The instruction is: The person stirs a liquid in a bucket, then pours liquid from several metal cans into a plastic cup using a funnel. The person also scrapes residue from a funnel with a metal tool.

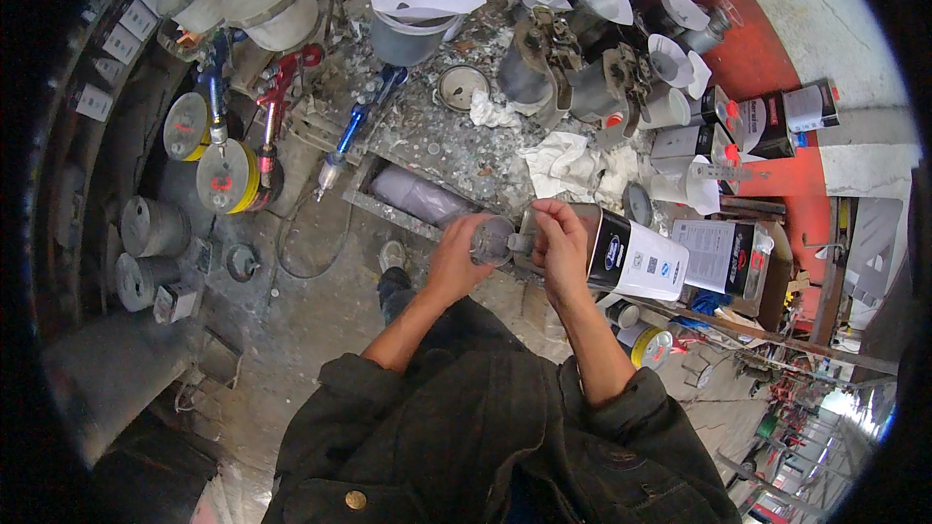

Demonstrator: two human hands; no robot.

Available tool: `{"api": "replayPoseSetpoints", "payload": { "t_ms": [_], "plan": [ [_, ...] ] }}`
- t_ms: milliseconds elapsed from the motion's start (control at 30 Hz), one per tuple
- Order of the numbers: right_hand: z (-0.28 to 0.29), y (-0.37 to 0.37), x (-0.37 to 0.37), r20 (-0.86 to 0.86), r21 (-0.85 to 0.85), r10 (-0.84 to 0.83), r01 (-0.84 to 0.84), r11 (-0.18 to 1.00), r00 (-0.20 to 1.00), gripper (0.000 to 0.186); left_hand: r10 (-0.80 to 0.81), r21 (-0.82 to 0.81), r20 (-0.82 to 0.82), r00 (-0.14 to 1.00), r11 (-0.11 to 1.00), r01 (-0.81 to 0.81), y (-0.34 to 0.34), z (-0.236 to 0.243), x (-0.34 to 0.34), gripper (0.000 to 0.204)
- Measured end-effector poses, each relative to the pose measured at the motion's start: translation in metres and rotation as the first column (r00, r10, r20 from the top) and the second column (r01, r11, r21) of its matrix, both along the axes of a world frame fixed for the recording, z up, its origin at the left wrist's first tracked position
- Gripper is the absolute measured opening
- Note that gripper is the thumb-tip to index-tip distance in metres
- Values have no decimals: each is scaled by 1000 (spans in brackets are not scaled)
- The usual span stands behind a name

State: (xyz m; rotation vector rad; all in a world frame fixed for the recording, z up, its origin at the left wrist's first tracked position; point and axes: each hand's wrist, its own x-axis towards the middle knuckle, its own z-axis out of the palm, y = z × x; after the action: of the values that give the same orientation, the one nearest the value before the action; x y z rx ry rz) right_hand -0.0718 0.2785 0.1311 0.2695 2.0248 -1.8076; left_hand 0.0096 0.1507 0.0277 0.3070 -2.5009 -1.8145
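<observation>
My left hand (460,262) is wrapped round a small clear cup (491,239) with greyish contents, at the front edge of the cluttered bench. My right hand (558,247) has its fingers bent and closed beside the cup, at a small grey piece (519,243); what exactly they grip is unclear. Just right of this hand is a rectangular tin (636,257) with a black and white label, partly hidden by the hand. Behind both hands, an open drawer (364,194) at the bench front holds a lilac wrapped bundle (417,196).
Blue (354,121) and red (277,97) spray guns are at the back left, beside stacked cans (228,175). A bucket with a paper funnel (408,39), metal pots (529,73), crumpled white cloths (558,167) and solvent tins (767,126) crowd the bench. My foot (393,257) is below.
</observation>
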Motion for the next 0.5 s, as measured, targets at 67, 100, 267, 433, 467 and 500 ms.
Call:
{"api": "replayPoseSetpoints", "payload": {
  "t_ms": [67, 100, 267, 433, 467, 500],
  "plan": [
    [-3, 1, 0, -7, -5, 5, -5, 1000, 1000, 12, -5, -1, 2, 1000, 1000, 5, -1, 0, 0, 74],
    [-2, 0, -1, -10, -7, 9, -9, 1000, 1000, 12, -6, -2, 3, 1000, 1000, 6, -1, 1, 0, 74],
    [7, -5, 0, 44, 6, -8, 7, 1000, 999, 12, -7, -14, 7, 1000, 1000, 7, -1, -3, 1, 75],
    [2, -3, -1, 37, -5, -4, 4, 1000, 999, 12, 1, -10, -2, 1000, 1000, -1, -1, -4, 0, 75],
    [4, -4, -1, 44, -7, -5, 5, 1000, 999, 12, 2, -6, -7, 1000, 1000, -2, -1, -5, 0, 75],
    [5, -4, -1, 52, -9, -6, 6, 1000, 999, 12, 3, -2, -12, 1000, 1000, -3, 0, -6, 0, 74]
  ]
}}
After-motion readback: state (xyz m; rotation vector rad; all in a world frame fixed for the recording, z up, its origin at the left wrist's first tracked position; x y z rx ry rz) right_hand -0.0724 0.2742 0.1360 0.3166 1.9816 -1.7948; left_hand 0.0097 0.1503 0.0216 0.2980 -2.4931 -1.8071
